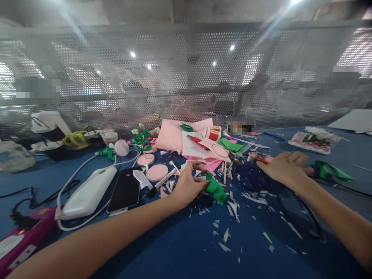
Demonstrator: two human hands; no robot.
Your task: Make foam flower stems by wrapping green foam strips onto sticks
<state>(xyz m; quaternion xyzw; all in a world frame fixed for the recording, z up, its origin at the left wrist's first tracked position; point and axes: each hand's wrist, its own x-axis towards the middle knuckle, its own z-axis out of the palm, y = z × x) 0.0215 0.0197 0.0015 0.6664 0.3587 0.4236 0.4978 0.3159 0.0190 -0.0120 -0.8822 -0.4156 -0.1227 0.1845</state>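
Observation:
My left hand (188,182) is closed in a pinch at the end of a curled green paper strip (216,190), which hangs in a spiral just above the blue table. My right hand (289,167) reaches out to the right with its fingers apart and nothing visible in them. Its thumb is near a small red item (264,159), whose kind I cannot make out. Beside that hand lies a dark blue round bundle (252,176). A folded green paper piece (333,171) rests beyond the right fingers.
White paper scraps (226,235) litter the blue table (174,252). Pink paper (170,133) and a red cutter (198,142) are piled at the back. To the left are a black phone (124,190), a white power bank (90,193) and a purple power strip (29,236) with cables.

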